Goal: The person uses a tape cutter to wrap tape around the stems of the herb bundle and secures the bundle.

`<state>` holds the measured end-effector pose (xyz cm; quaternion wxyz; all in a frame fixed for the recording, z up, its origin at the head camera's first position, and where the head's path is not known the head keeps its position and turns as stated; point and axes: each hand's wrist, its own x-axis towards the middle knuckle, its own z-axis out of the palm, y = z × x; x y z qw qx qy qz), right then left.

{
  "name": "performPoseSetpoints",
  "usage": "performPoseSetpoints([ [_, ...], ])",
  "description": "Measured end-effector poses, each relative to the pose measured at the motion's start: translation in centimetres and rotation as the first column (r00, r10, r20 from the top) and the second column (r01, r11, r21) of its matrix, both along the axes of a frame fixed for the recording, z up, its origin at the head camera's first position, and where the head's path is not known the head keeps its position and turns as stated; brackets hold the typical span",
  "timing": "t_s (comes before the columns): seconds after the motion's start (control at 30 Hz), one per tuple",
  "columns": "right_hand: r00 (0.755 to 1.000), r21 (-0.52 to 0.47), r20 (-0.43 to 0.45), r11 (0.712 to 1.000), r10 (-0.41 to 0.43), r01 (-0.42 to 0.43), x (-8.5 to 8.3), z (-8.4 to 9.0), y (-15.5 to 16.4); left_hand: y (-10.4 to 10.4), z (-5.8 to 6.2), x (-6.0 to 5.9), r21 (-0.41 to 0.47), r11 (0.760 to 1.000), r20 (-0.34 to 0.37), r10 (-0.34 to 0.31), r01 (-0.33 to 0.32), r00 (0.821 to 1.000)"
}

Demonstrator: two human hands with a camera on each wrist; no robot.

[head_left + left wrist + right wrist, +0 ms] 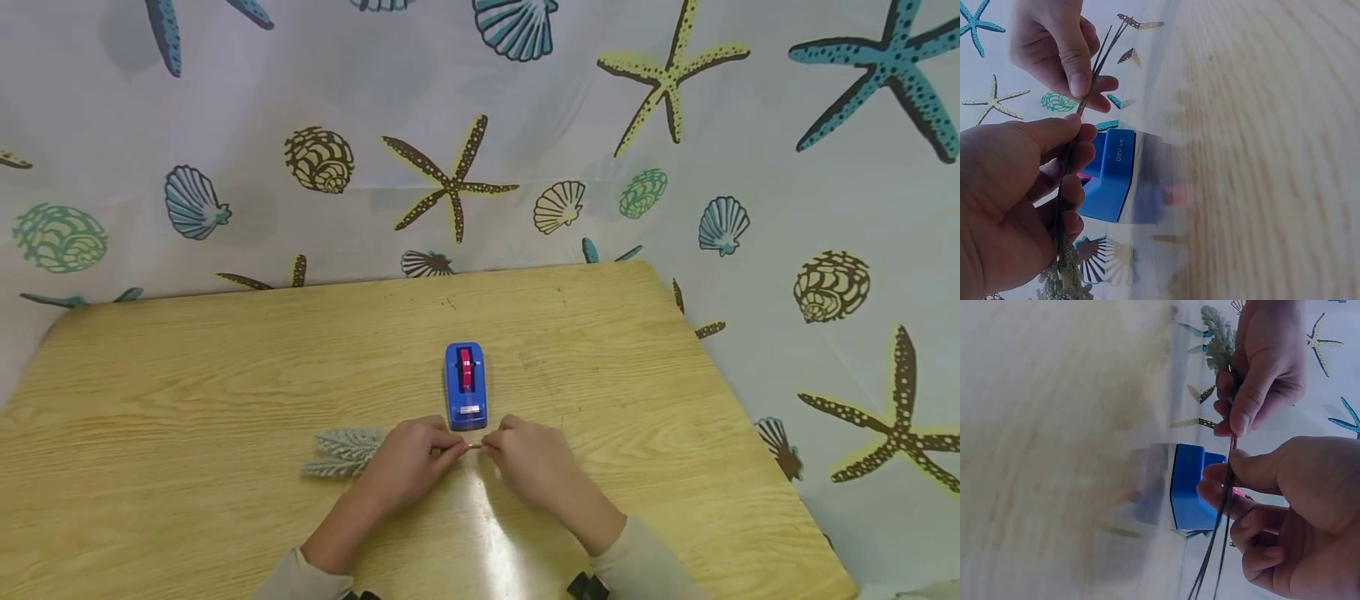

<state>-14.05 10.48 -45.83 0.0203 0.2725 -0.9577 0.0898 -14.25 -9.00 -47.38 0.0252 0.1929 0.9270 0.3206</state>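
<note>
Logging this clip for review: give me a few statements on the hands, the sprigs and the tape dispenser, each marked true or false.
1. Both hands pinch the thin stems of the sprigs. True: the left hand and the right hand each hold the stems.
2. The tape dispenser is green. False: the tape dispenser is blue with a red roll.
3. The dispenser sits just beyond the hands on the wooden table. True.
4. The leafy ends of the sprigs point to the person's right. False: they lie on the left-hand side.
5. The right hand rests on the dispenser. False: it holds only the stems.
</note>
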Motion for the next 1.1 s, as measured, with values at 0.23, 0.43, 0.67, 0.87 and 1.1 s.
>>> performPoseSetpoints([
  [0.23, 0.992, -0.033, 0.119, 0.999, -0.031, 0.035, -0.4, 0.9, 0.4, 0.2, -0.2, 0.1, 0.017, 1.000, -0.044, -0.007, 0.008, 0.999],
  [0.43, 0.993, -0.043, 0.110, 0.998, -0.034, 0.039, -0.8, 0.8, 0.7, 0.4, -0.4, 0.1, 0.049, 0.999, -0.055, 0.001, 0.002, 0.998],
  [0.67, 0.996, -0.066, 0.077, 0.997, -0.046, 0.051, -1.1, 0.6, 0.8, 0.6, -0.1, 0.1, 0.040, 0.999, -0.061, 0.037, -0.035, 0.997],
  [0.87, 0.998, -0.104, 0.035, 0.993, -0.053, 0.056, -1.3, 0.4, 0.8, 1.0, 0.4, -0.1, -0.042, 0.997, -0.047, 0.058, -0.060, 0.997],
  [1.1, 0.999, -0.152, -0.005, 0.987, -0.052, 0.051, -1.2, -0.2, 0.4, 1.1, 1.1, -0.5, -0.074, 0.997, 0.090, 0.045, -0.038, 0.995],
])
